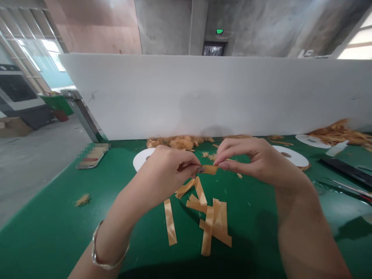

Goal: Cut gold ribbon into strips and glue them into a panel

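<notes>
Between my two hands a short strip of golden-tan ribbon (209,169) is stretched level above the table. My left hand (171,164) pinches its left end between thumb and fingertips, and my right hand (250,159) pinches the right end. Below them several cut ribbon strips (207,230) overlap in a loose pile on the green table (139,236). One strip (170,223) lies apart, left of the pile. Behind my left hand a white disc (139,159) is partly hidden. Another white disc (293,157) with a brown centre lies past my right hand.
A white panel (197,97) stands along the table's back edge, with frayed tan fibres (183,142) at its foot. To the right are a fibre bundle (343,131), a small bottle (337,148), a long black object (345,170) and scissors (354,190). A phone (93,155) lies at the left edge.
</notes>
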`<state>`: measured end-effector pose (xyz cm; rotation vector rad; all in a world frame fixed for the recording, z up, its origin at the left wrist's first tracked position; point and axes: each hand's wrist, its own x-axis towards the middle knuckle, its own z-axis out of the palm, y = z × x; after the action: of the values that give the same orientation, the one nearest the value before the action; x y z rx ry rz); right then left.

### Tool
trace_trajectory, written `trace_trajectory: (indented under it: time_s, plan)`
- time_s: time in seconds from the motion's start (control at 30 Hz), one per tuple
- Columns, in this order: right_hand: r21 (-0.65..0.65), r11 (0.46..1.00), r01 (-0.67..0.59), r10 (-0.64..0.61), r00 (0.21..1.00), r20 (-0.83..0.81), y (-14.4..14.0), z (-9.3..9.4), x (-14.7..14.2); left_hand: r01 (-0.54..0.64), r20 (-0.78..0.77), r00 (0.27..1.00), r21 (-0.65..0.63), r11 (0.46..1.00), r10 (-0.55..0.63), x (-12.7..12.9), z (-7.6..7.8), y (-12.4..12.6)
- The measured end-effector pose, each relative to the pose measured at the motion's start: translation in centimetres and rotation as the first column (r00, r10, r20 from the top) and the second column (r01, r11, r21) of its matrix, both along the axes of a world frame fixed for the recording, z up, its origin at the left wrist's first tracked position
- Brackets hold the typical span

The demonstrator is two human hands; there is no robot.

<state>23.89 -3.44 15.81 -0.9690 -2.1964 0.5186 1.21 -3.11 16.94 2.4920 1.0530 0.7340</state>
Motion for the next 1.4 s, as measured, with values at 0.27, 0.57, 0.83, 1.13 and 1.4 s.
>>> trace_trajectory:
  time_s: [0.27,0.57,0.83,1.13,1.4]
  plan:
    - [0.035,0.999,-0.013,0.013,1.000,0.021,0.0,-0.1,-0.2,0.005,0.006,1.000,0.016,1.000,-0.005,0.0,0.0,-0.1]
    - [0.190,0.981,0.033,-0.031,0.999,-0.012,-0.1,-0.2,-0.3,0.022,0.050,0.999,-0.034,0.999,-0.021,-0.2,0.0,-0.1]
    - [0.300,0.948,0.109,-0.091,0.993,-0.072,-0.7,0.1,0.2,0.030,0.094,0.995,-0.084,0.996,-0.022,-0.3,-0.2,0.4]
    - [0.135,0.958,0.252,-0.244,0.967,-0.073,-1.0,0.5,1.5,-0.026,0.113,0.993,-0.092,0.995,0.036,-0.8,0.0,0.4]
    - [0.027,0.995,0.097,-0.098,0.995,0.030,-0.6,0.5,-0.9,-0.045,0.099,0.994,0.007,0.999,0.044,-0.4,0.0,0.0]
